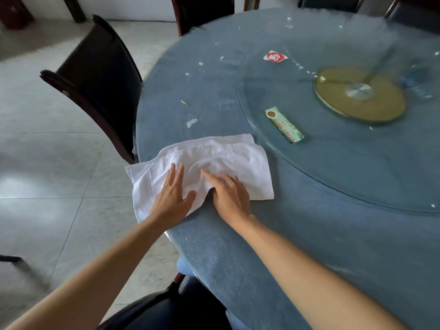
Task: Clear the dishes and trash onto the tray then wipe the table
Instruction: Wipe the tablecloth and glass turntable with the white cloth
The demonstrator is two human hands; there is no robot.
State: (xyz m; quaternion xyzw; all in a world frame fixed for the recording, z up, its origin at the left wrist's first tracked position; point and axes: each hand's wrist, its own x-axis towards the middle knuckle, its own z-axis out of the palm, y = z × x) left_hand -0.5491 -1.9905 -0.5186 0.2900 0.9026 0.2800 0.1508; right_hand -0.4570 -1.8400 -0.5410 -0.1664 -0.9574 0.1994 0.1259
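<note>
A: Cloth (209, 163) first — white, spread flat at the near-left rim of the round surface (309, 234), one corner hanging off the edge toward the floor.

B: Hands?

A: Left hand (173, 194) flat on top of it, fingers apart and stretched out, palm down. Right hand (228, 196) also palm down, fingers loosely together, index on the cloth, heel on the bare blue cover just beside the cloth's near edge. Neither clamps anything; both press.

B: Why flat like that?

A: Likely so the cloth stays spread and wipes a wide strip. Pinning it near the rim looks like a start point for a sweep inward.

B: What's beyond it?

A: White crumbs and a smear (191, 122) just past the cloth's far edge, more specks further out. Green packet (284, 125) on the glass turntable (262, 96), near its rim. Red-and-white wrapper (275, 56) further back on the glass. Both well apart from the hands.

B: Tray, dishes?

A: None in view. Trash on the glass looks uncleared, so I'd judge clearing incomplete though wiping is under way. Dark chair (100, 75) left of the surface.
</note>
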